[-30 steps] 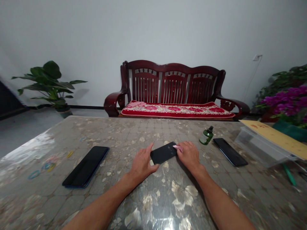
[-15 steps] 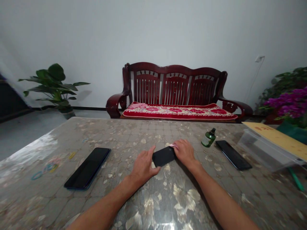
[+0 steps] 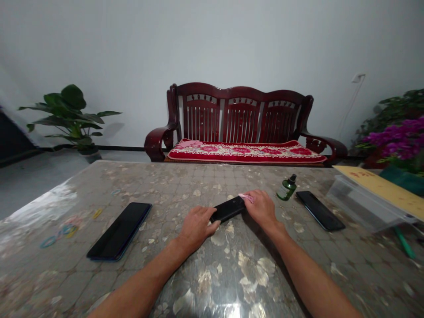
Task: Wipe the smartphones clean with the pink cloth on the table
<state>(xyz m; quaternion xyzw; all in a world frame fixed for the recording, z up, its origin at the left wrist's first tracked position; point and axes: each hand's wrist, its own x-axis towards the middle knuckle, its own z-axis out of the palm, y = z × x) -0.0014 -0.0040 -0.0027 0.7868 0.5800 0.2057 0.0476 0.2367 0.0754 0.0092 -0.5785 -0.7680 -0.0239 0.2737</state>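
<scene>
Between my hands is a black smartphone (image 3: 228,209), tilted above the patterned tabletop. My left hand (image 3: 195,225) grips its left end between thumb and fingers. At its right end my right hand (image 3: 261,207) is closed around a small pink cloth (image 3: 247,197), pressing it against the phone's edge; most of the cloth is hidden in the fingers. A larger dark phone (image 3: 121,232) lies flat to the left. Another black phone (image 3: 319,211) lies to the right, beside a small green bottle (image 3: 286,187) with a black top.
A clear plastic box (image 3: 361,203) with a yellow board (image 3: 380,185) on it stands at the right, a green-handled item (image 3: 404,243) below. Coloured rubber bands (image 3: 68,229) lie at the left of the table (image 3: 159,176). Behind are a wooden bench (image 3: 245,115) and a potted plant (image 3: 73,115).
The phone has tipped, so its face looks narrower and its near edge shows. My right hand has shifted slightly right and upward with the pink cloth, more of which is visible.
</scene>
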